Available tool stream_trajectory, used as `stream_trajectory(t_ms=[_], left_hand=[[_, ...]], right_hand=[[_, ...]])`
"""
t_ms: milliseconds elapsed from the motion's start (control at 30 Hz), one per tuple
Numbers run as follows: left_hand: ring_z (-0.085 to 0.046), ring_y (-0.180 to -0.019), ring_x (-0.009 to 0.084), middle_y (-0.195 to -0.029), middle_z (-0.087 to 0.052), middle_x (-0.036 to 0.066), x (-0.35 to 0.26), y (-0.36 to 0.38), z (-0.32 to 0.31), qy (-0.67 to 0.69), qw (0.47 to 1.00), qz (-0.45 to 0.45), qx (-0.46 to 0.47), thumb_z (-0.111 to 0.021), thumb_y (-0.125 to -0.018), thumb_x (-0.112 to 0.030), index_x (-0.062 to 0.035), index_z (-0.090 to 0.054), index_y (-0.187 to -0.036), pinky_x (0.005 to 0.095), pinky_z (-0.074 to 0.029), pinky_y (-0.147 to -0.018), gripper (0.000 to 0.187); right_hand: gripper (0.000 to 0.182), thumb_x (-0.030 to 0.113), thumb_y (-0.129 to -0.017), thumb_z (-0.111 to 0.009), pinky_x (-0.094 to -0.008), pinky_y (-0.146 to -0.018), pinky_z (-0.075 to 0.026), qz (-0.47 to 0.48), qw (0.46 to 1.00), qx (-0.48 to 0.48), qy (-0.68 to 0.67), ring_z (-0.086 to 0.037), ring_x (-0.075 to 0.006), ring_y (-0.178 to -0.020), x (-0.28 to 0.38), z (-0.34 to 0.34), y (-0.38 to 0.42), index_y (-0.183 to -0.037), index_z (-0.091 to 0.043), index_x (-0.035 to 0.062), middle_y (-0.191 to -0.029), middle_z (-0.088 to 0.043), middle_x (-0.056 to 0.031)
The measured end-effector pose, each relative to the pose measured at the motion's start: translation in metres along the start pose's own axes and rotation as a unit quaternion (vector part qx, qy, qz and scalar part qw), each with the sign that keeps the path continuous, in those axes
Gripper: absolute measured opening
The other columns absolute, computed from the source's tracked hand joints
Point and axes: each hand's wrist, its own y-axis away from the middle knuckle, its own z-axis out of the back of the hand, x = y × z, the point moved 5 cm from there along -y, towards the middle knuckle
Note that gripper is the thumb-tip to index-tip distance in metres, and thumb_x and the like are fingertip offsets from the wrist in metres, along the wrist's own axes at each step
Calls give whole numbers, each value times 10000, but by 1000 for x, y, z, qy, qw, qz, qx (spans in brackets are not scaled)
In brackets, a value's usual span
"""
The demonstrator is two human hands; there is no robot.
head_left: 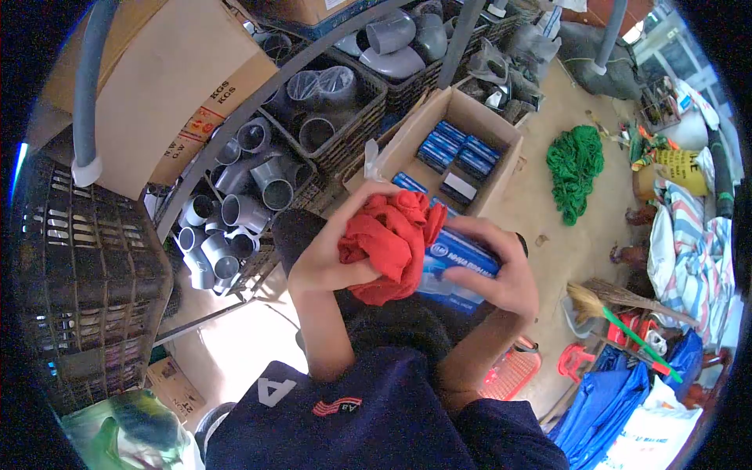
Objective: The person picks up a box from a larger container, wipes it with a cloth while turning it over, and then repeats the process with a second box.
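A crumpled red cloth [388,243] is bunched in my left hand [321,262], whose fingers wrap round it. My right hand [505,274] grips a blue printed box [454,262] by its right end, thumb on the near face and fingers over the top. The cloth touches the left part of the box and hides it. Just beyond my hands stands an open cardboard carton [501,157] holding several small blue boxes [458,149], with one pale-topped box [458,188] at its near end.
Black crates of grey pipe fittings [266,180] line a rack on the left. A large cardboard box [176,86] and a black crate [102,290] stand there too. Green netting [576,172] lies on the floor at right, near a broom [587,301] and blue plastic sheeting [603,399].
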Motion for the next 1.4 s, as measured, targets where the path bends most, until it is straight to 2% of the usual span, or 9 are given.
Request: stream_trajectory(t_ms=[367, 567, 767, 867, 1033, 1133, 1200, 1267, 1400], left_hand=[[-447, -1103, 178, -1176, -455, 98, 2, -5, 3, -5, 999, -19, -28, -723, -596, -245, 19, -361, -1267, 295, -306, -971, 806], [-442, -1140, 185, -1218, -448, 111, 12, -7, 12, 63, 993, -36, -93, -713, -604, -223, 36, -324, -1294, 300, -310, -986, 833], [-443, -1142, 177, -1219, -454, 102, 12, -14, -6, 83, 989, -18, -123, -709, -600, -216, 18, -311, -1323, 297, -325, -979, 858], [-439, -1146, 177, -1221, -451, 98, 14, -11, 3, 147, 960, -20, -236, -720, -602, -234, 15, -313, -1325, 299, -314, -989, 866], [-441, -1130, 173, -1218, -449, 94, 11, -12, -10, 37, 998, 5, -47, -701, -660, -164, -6, -339, -1312, 298, -313, -987, 763], [-449, -1110, 166, -1199, -462, 83, 17, -19, -8, 31, 991, -12, -131, -672, -687, -112, -21, -370, -1287, 294, -323, -976, 678], [-453, -1100, 162, -1183, -471, 76, 16, -21, -8, 26, 985, -2, -171, -667, -695, -109, -34, -387, -1271, 290, -323, -972, 644], [-451, -1115, 171, -1201, -468, 90, 15, -21, -5, 7, 979, 6, -202, -658, -683, -101, -22, -382, -1274, 295, -323, -976, 657], [-454, -1129, 188, -1227, -463, 109, 17, -19, -10, 78, 988, -21, -133, -634, -676, -97, -13, -363, -1288, 304, -325, -979, 674]], right_hand=[[512, 160, -684, -757, -281, -803, -463, -41, 998, -51, -15, -598, -157, -914, -4, 5, 0, -1129, -559, 6, -1011, -627, -99], [537, 137, -790, -639, -287, -850, -436, -46, 926, -348, -141, -562, -170, -944, 5, 16, -2, -1269, -430, 12, -1033, -576, -103], [597, 104, -778, -646, -290, -881, -414, 8, 956, -275, -105, -541, -171, -981, 6, -1, -16, -1311, -390, 20, -1092, -539, -112], [605, 99, -775, -647, -290, -891, -405, 7, 956, -245, -164, -529, -173, -999, 8, -4, -17, -1313, -385, 13, -1094, -536, -109], [602, 124, -805, -618, -300, -920, -391, 20, 915, -372, -157, -524, -180, -1029, 8, 0, -15, -1332, -352, 10, -1131, -530, -111], [608, 134, -814, -609, -301, -927, -386, 53, 857, -466, -212, -514, -175, -1041, -2, 5, -7, -1340, -332, 5, -1151, -522, -116], [606, 124, -806, -609, -304, -934, -384, 41, 851, -458, -255, -508, -170, -1045, -2, 9, 0, -1334, -341, -2, -1178, -502, -117], [585, 114, -802, -601, -317, -943, -386, 28, 909, -345, -234, -507, -174, -1056, 2, 7, -3, -1320, -359, -6, -1181, -500, -114], [471, 165, -831, -587, -296, -909, -404, 0, 924, -315, -216, -518, -166, -1033, -1, -3, -10, -1252, -456, -2, -1140, -528, -96]])
